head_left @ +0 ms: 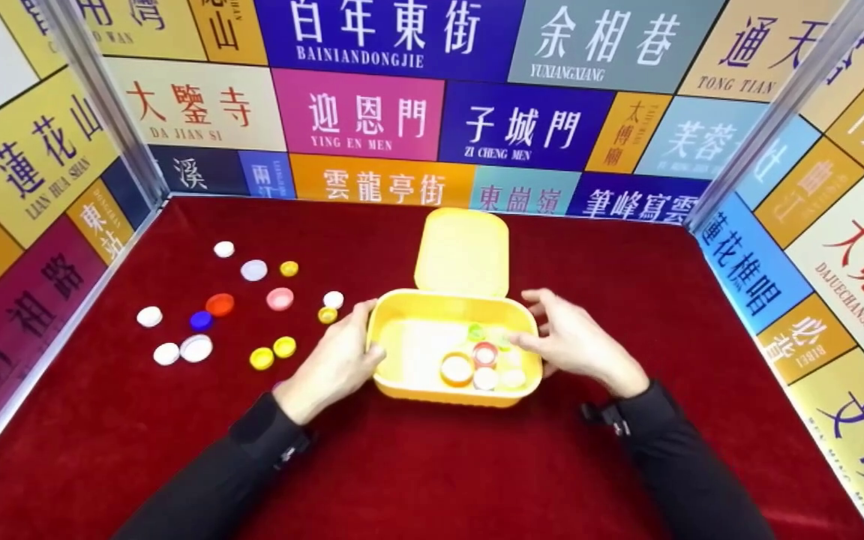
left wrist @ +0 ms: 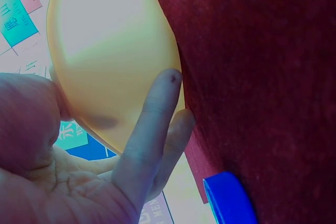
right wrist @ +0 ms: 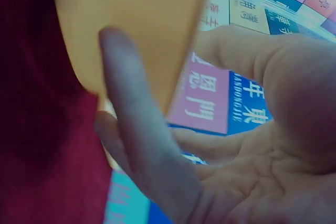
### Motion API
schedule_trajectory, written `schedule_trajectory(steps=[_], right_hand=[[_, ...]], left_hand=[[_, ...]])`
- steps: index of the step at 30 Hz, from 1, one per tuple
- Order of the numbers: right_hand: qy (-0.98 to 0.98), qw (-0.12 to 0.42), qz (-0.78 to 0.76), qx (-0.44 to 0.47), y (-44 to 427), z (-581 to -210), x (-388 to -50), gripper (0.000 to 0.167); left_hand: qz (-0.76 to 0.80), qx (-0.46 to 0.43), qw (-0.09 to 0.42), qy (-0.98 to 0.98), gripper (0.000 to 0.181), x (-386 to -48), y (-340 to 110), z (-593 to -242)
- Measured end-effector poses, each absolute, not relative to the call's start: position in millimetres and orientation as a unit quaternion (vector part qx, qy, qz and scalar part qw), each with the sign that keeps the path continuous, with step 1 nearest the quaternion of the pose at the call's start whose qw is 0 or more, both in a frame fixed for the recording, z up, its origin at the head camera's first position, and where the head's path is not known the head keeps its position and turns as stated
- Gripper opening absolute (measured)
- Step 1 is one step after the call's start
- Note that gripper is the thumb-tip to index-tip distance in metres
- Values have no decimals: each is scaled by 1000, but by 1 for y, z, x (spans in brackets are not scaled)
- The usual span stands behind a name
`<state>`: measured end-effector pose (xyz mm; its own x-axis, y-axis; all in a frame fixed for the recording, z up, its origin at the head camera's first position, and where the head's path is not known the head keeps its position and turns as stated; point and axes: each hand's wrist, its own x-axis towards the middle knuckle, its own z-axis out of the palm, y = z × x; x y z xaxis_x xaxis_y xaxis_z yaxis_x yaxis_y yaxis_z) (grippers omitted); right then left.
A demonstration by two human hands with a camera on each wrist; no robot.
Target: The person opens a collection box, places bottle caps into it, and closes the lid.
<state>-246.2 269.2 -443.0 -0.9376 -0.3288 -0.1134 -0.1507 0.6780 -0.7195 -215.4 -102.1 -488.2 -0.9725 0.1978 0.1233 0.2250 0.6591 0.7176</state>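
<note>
1. While I watch from the head view, the yellow box sits between both hands on the dark red bench. The left hand grips its left end, thumb over the rim; the right hand holds its right end, partly spread.
2. In the same view, I count an orange-rimmed cap, a red-rimmed cap and a green cap among those in the box's right half. A yellow lid lies just behind the box; a red cap and a pink cap lie left of it.
3. On the left wrist view, I see fingers pressed along the box's outer wall, a blue cap near it.
4. On the right wrist view, fingers bend against the blurred box wall, thumb opposite.
</note>
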Motion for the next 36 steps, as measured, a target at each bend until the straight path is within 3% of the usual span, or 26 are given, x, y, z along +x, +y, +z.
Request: schedule_trajectory(steps=[4,10,20,29,36], right_hand=[[896,137,-400,-137,269,-453,-243,76],[907,104,-382,-144,269,-462,-242,79],[925,69,-358,-110,266,-468,-246,69],[918,72,-375,-103,266,-469,-246,61],[929,53,-352,-102,266,-467,-245,55]], left_hand=[[-397,-114,13,-911,67,-216,-102,-488],[-393,-120,19,-911,66,-216,-101,-488],[-370,-131,29,-919,65,-220,-110,-480],[-345,-115,144,-920,53,-237,-137,-467],[-295,-90,81,-948,64,-245,-156,-478]])
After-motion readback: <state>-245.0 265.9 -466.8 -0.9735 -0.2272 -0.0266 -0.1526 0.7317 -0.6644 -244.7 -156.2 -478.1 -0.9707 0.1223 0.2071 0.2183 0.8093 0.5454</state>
